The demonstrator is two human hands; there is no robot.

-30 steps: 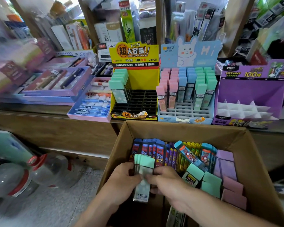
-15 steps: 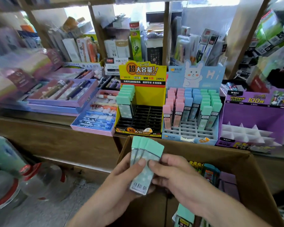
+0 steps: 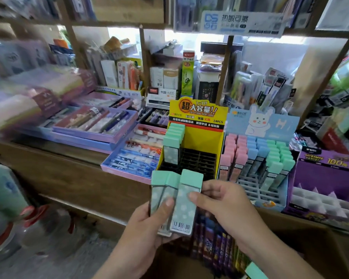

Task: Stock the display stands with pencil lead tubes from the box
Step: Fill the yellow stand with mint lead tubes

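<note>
Shop counter [image 3: 69,174]: yellow stand [image 3: 201,141] reads "24PCS"; left hand [image 3: 149,224] grips mint lead tubes [image 3: 157,192]; right hand [image 3: 226,206] pinches front tube [image 3: 184,208].

wooden counter [image 3: 69,168] | wooden shelf posts [image 3: 143,57] | grey floor [image 3: 58,260] | daylight behind

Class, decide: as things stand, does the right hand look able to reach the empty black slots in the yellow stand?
Probably yes: the right hand is close before the black slots; only the mint tube it pinches lies between.
</note>
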